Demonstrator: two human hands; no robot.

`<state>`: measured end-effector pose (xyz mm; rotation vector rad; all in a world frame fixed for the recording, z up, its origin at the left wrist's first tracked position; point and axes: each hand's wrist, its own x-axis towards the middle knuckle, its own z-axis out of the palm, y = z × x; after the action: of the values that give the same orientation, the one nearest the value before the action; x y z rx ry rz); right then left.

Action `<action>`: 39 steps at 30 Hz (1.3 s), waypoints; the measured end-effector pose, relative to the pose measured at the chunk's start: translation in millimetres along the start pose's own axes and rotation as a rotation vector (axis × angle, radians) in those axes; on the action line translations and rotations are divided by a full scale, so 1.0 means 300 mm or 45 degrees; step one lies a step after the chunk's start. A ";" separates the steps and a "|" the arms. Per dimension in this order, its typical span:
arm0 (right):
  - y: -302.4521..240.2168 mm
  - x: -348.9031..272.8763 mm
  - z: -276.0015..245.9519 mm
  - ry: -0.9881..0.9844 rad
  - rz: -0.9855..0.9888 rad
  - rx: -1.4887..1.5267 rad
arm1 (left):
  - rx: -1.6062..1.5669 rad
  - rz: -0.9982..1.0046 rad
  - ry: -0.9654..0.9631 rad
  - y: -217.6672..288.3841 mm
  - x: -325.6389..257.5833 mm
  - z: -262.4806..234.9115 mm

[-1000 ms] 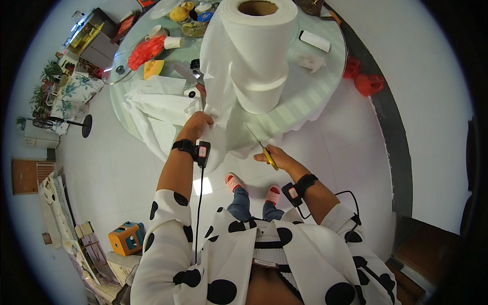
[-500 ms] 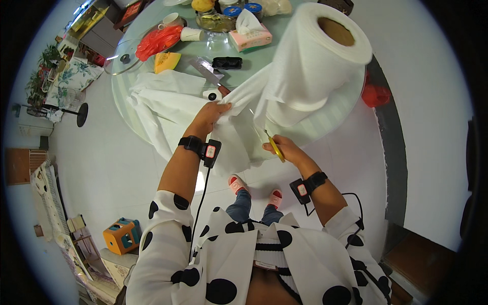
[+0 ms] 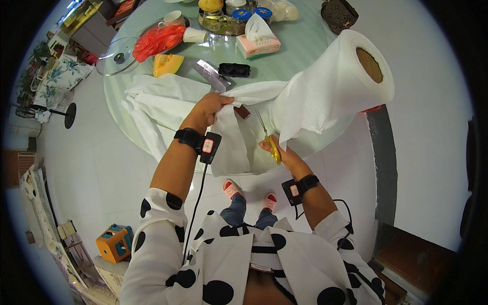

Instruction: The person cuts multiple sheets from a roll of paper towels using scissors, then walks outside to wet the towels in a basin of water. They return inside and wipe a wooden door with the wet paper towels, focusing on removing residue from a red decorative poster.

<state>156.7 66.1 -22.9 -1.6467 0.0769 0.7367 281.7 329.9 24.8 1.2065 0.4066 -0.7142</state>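
Observation:
My left hand (image 3: 209, 109) pinches a strip of white sheet (image 3: 259, 92) that runs to a big white roll (image 3: 330, 94). The roll leans to the right on the glass table, its cardboard core (image 3: 369, 65) facing up and outward. My right hand (image 3: 287, 155) holds scissors (image 3: 274, 150) with yellow handles, blades pointing up beside the hanging sheet. More crumpled white sheet (image 3: 165, 94) spreads left of my left hand. A knife with a wide blade (image 3: 211, 75) lies beyond that hand; the sheet covers its middle, and the brown handle (image 3: 242, 112) shows below.
On the round glass table (image 3: 290, 61) are a melon wedge (image 3: 168, 65), a black case (image 3: 234, 70), a tissue box (image 3: 258, 44), a red plastic bag (image 3: 158, 40), a cup (image 3: 173, 19), a glass lid (image 3: 118, 57) and jars (image 3: 241, 20). A brown bag (image 3: 339, 15) sits at the far right.
The roll has tipped further to the right, and the strip between it and my left hand has lifted and flattened. My right hand still holds the scissors, with the blades more visible.

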 end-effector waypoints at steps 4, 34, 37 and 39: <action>0.013 0.058 -0.008 -0.004 -0.120 0.050 | -0.106 -0.136 -0.113 0.017 -0.016 -0.015; -0.048 0.069 -0.047 0.247 -0.031 0.048 | 0.556 0.329 -0.135 -0.027 0.089 0.100; -0.060 0.065 -0.045 0.177 -0.041 0.223 | 0.362 0.108 -0.268 -0.048 0.123 0.151; -0.058 0.076 -0.044 0.237 -0.078 0.215 | 0.093 0.021 -0.328 -0.059 0.133 0.172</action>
<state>188.0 66.0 -19.0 -1.5449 0.2150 0.5143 293.9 266.9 3.7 1.1669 0.1575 -0.8641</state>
